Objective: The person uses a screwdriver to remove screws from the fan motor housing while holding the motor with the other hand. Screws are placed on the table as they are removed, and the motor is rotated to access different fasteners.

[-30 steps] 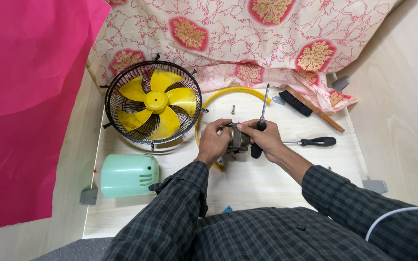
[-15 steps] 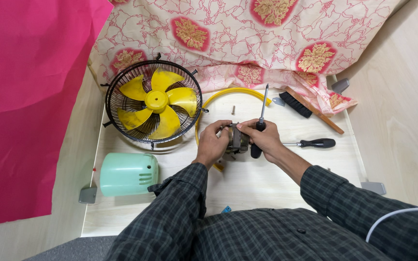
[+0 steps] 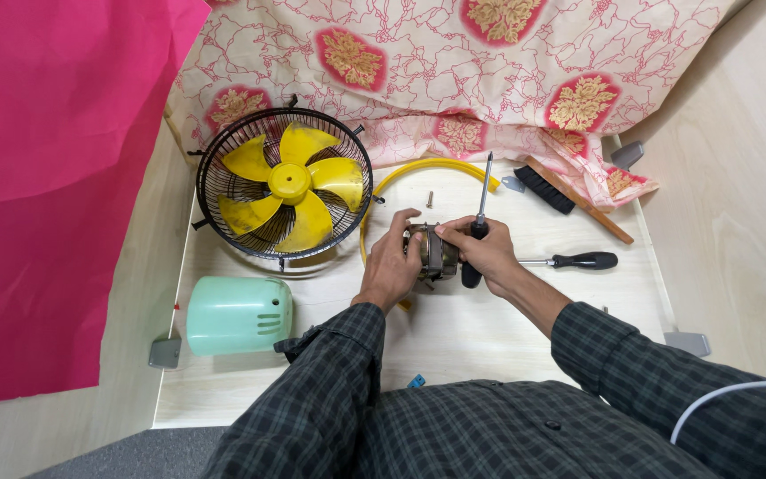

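A small metal fan motor (image 3: 433,254) sits between both hands at the middle of the light wooden table (image 3: 489,328). My left hand (image 3: 390,263) grips its left side. My right hand (image 3: 482,251) touches the motor's right side and also holds a screwdriver (image 3: 480,213) with a black handle, its shaft pointing away from me. Which part of the motor the fingers press is hidden.
A black wire fan cage with yellow blades (image 3: 287,184) lies at the left. A mint green housing (image 3: 234,315) rests near the front left. A yellow ring (image 3: 418,168), a loose screw (image 3: 430,198), a second screwdriver (image 3: 578,261) and a brush (image 3: 569,197) lie about. Patterned cloth (image 3: 454,62) covers the back.
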